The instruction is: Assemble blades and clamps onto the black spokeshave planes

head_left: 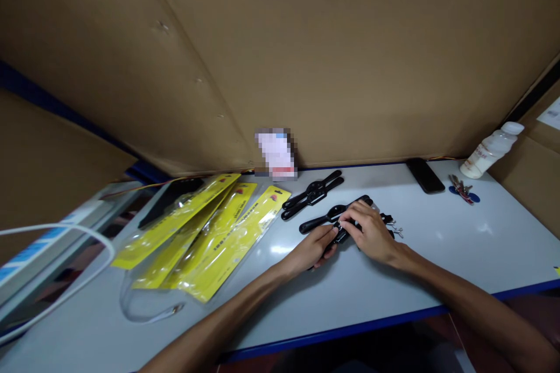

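Observation:
Over the front middle of the table, my left hand (315,248) is closed around a black spokeshave (340,236). My right hand (373,232) has its thumb and fingertips pinched together at the middle of that tool. Whatever small part sits between those fingertips is hidden. Just behind my hands lies another black spokeshave (311,225), partly covered by my right hand. Farther back, two more black spokeshaves (315,189) lie side by side. Small silver and black metal parts (396,229) rest just right of my right hand.
Several yellow blister packs (236,245) overlap on the left, with a clear strap (146,319) beside them. A white cable (98,233) loops at far left. Toward the right lie a black phone (425,176), keys (461,187) and a tilted bottle (492,151). Cardboard walls (341,58) enclose the table.

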A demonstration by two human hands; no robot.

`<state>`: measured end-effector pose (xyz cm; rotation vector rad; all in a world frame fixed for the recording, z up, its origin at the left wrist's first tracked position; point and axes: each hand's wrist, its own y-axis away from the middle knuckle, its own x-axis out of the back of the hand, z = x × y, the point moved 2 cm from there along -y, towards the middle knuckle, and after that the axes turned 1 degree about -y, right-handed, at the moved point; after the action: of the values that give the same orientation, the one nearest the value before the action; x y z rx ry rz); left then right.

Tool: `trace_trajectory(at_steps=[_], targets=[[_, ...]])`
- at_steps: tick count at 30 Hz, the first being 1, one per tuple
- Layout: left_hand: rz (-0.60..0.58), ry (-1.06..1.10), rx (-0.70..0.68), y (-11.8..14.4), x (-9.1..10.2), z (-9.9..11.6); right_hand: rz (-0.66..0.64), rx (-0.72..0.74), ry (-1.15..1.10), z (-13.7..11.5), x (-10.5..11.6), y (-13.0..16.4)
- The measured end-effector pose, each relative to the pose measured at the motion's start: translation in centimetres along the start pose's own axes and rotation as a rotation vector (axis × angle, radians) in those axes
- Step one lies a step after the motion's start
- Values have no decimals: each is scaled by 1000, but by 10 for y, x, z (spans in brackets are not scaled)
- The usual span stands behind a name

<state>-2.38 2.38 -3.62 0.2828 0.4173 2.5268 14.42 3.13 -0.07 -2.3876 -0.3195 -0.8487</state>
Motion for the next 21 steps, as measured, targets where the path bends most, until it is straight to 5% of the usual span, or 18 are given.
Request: trace_trajectory(at_steps=[7,15,21], targets=[[1,-5,1,-1,0,-2,-19,69,121,0,-6,1],[-18,16,17,1,-1,3,-134,359,547,-4,-11,3],[-52,26,26,2,3,4,-200,452,605,0,-14,3]])
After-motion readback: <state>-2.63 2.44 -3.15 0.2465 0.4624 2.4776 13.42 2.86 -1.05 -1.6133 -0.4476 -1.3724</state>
